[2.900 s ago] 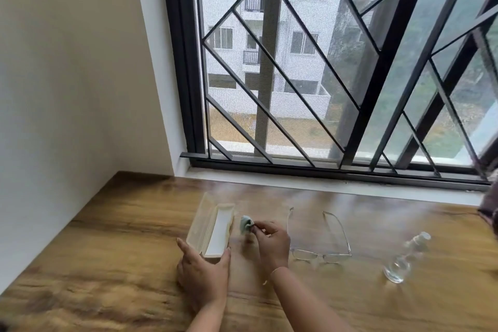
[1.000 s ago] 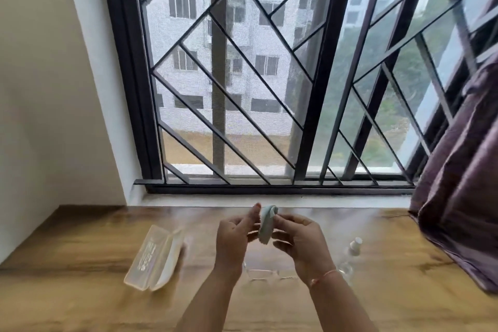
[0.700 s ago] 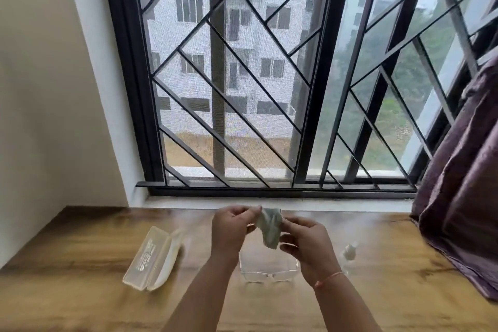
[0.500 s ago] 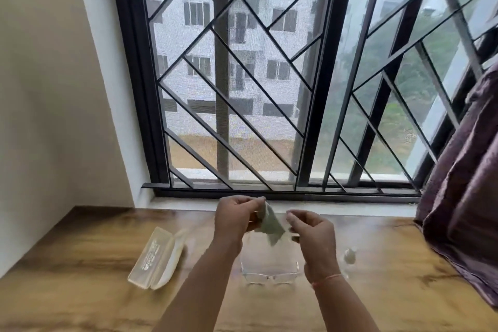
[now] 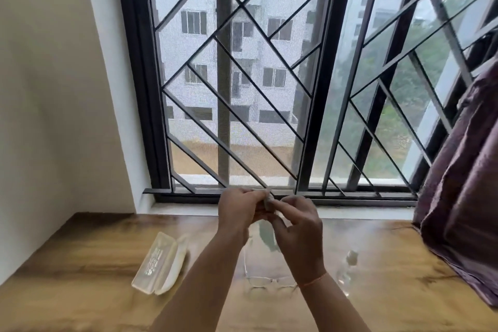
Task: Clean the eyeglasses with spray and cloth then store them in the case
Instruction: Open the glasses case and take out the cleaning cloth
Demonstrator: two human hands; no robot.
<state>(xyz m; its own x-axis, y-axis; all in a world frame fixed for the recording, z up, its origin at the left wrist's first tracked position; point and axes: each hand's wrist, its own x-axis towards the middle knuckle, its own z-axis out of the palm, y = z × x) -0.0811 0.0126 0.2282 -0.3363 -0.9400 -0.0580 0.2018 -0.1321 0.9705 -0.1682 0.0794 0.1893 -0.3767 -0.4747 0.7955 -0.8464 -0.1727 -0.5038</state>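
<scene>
My left hand (image 5: 237, 211) and my right hand (image 5: 297, 226) are raised together above the table, and both pinch a small pale green cloth (image 5: 266, 234) that hangs down between them. Below my wrists the thin-framed eyeglasses (image 5: 269, 281) lie on the wooden table (image 5: 94, 277) with their arms unfolded toward the window. The cream eyeglass case (image 5: 159, 263) lies open to the left of my forearms. A small clear spray bottle (image 5: 347, 267) stands to the right, partly blurred.
A barred window (image 5: 242, 89) with a white sill runs along the table's far edge. A cream wall closes the left side. A purple curtain (image 5: 463, 183) hangs at the right and drapes onto the table's right end.
My right hand took the cloth off the table by the case and both hands raised it. They pulled it open, and now they have come close together again with the cloth hanging below.
</scene>
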